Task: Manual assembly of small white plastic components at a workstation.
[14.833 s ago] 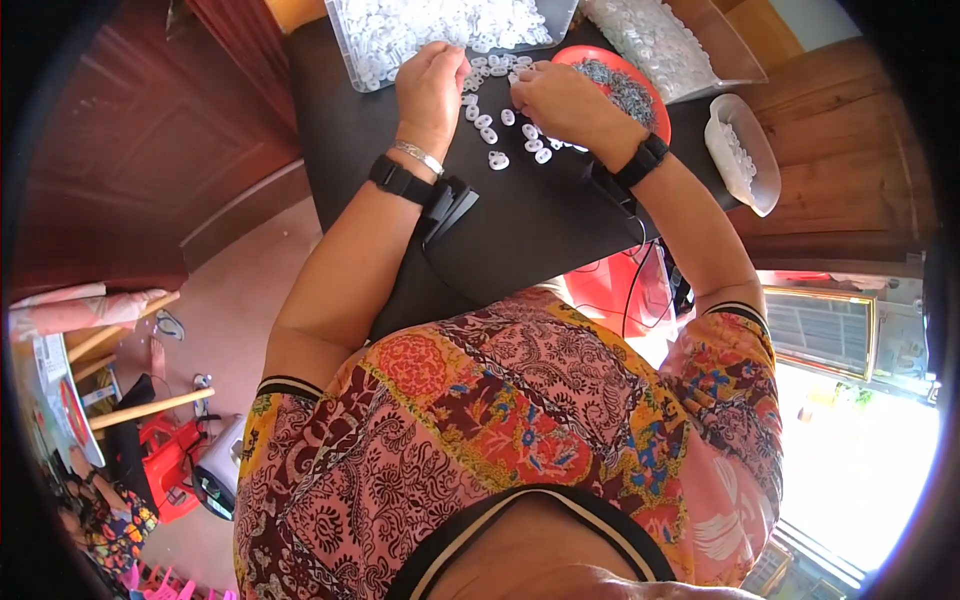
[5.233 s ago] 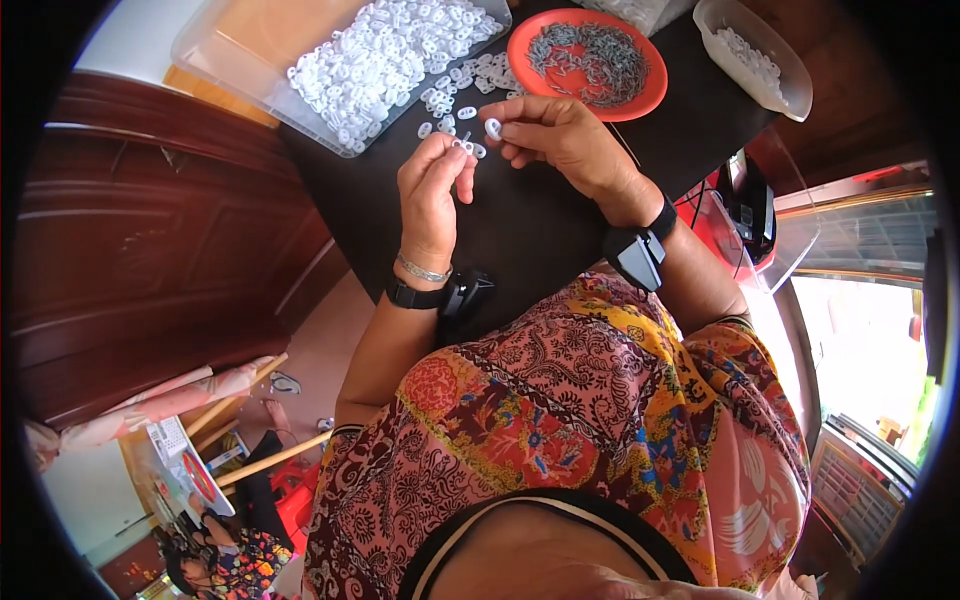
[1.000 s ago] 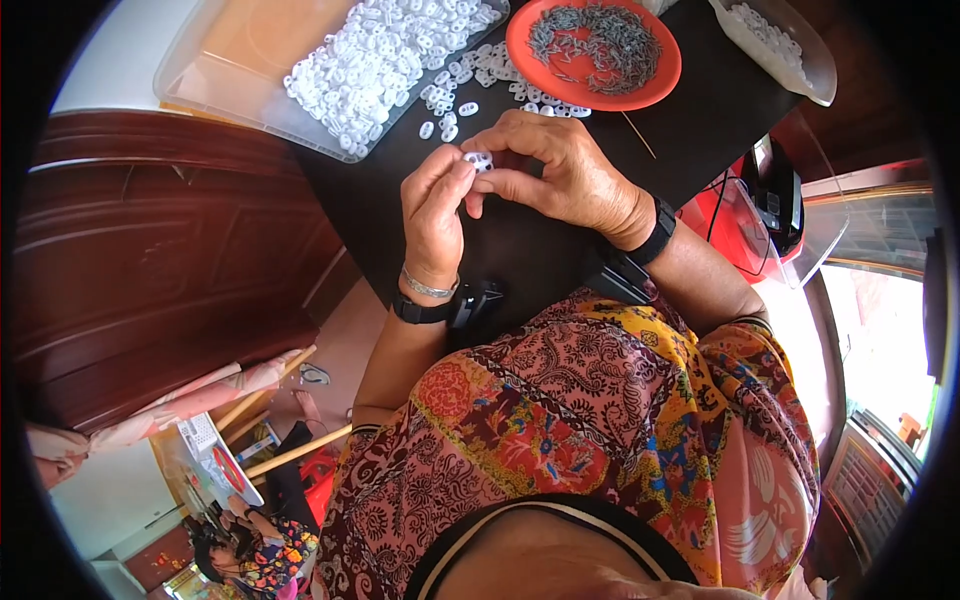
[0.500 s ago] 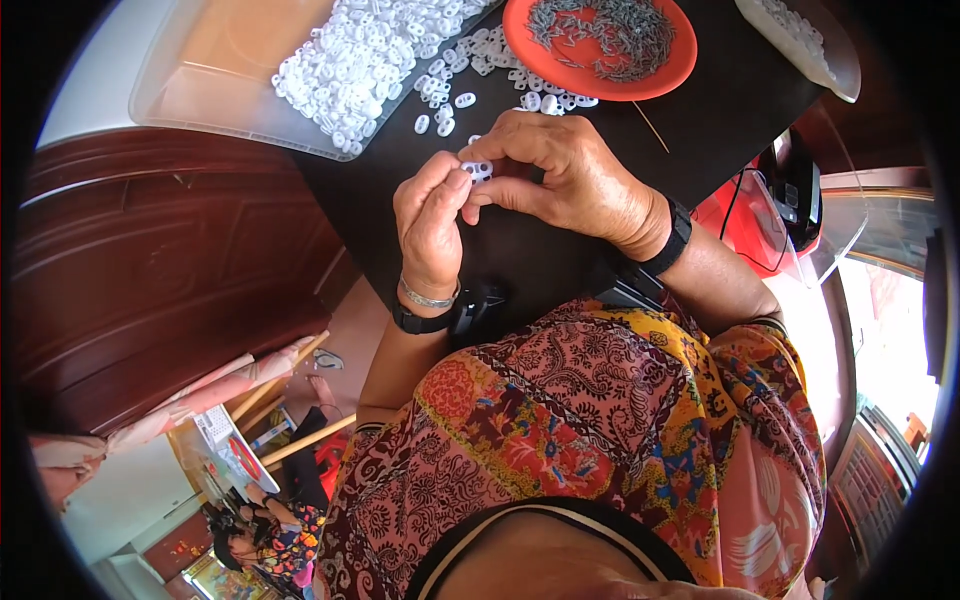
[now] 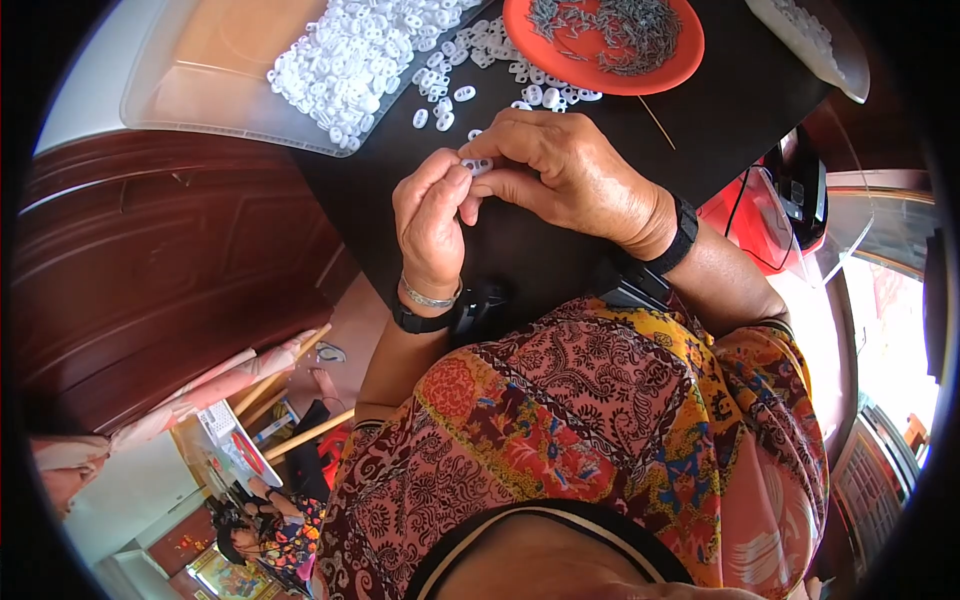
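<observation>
Both hands meet over the black desk (image 5: 720, 110). The left hand (image 5: 432, 225) and right hand (image 5: 572, 172) pinch one small white plastic piece (image 5: 477, 165) between their fingertips, its long axis running left to right, equally near both hands.

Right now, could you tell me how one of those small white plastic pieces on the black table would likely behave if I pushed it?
A loose white piece looks flat with holes, so it would probably slide, not roll, on the black table. Being tiny, it is likely very light. The one pinched between both hands keeps its shape, suggesting stiffness.
</observation>
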The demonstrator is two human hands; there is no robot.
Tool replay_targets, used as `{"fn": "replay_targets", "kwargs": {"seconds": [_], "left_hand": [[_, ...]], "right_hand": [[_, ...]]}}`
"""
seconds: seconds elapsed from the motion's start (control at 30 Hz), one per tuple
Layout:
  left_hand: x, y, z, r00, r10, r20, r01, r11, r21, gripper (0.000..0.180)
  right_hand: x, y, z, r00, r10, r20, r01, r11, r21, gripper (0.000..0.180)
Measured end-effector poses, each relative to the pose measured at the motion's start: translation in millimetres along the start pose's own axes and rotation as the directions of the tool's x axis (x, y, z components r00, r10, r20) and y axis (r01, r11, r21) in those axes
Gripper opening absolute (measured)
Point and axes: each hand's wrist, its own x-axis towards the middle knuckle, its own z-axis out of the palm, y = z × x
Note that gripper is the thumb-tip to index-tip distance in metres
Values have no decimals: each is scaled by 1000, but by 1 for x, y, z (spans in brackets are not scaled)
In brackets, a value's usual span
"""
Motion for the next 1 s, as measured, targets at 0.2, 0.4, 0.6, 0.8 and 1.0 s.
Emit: {"fn": "replay_targets", "kwargs": {"seconds": [0.2, 0.4, 0.6, 0.8, 1.0], "left_hand": [[-3, 0, 2, 1000, -4, -20, 4, 999, -35, 28], [-7, 1, 7, 998, -48, -48, 41, 987, -153, 28], [-6, 0, 7, 996, 68, -55, -72, 995, -66, 29], [-4, 6, 9, 985, 101, -142, -98, 995, 33, 29], [-6, 11, 9, 981, 150, -124, -135, 983, 121, 31]], "right_hand": [[0, -2, 3, 999, -34, -11, 33, 999, -35, 21], [-1, -4, 4, 999, -34, -5, 33, 998, -51, 17], [2, 0, 0, 999, -27, -29, 30, 995, 94, 27], [2, -2, 1, 971, 226, 73, -237, 932, 273, 32], [3, -5, 0, 968, 229, 103, -250, 918, 307, 28]]}}
